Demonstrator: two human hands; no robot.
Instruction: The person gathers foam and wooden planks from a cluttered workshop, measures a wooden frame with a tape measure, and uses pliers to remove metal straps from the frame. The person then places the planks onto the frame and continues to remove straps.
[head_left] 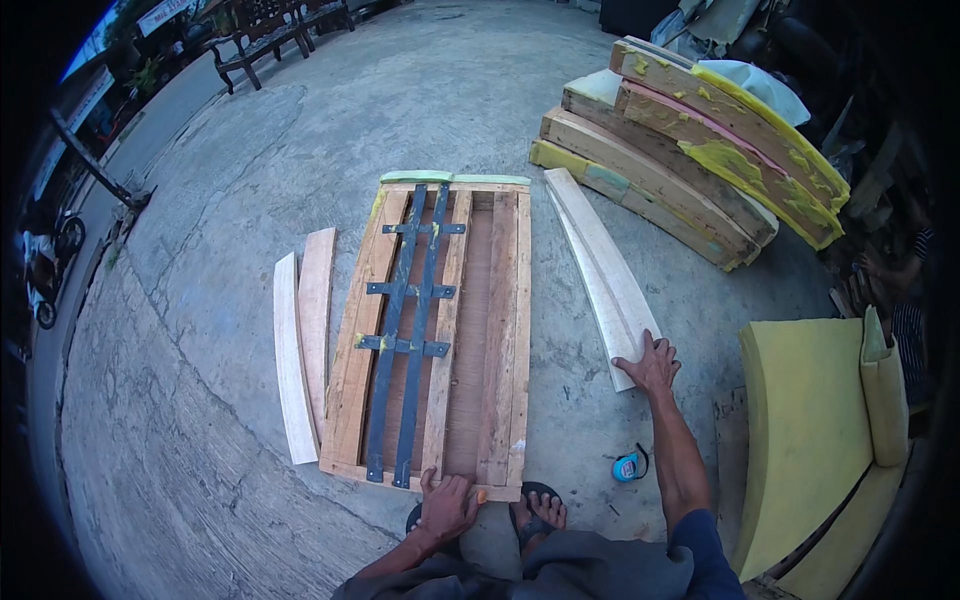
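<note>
A wooden frame with a brown panel inside lies on the concrete before me. Dark straps run along its left half, with short dark crosspieces fixed over the wood. My left hand is curled over the frame's near edge, beside a small orange spot I cannot make out. To the right, two pale boards lie partly overlapped. My right hand grips the near end of the upper board, thumb on its face and fingers at its right edge. Two more boards lie left of the frame.
A blue tape measure sits on the concrete near my right forearm. Foam-edged wooden frames are stacked at the far right. Yellow foam pieces stand at the near right, with another person's arm beyond. A dark bench stands far off.
</note>
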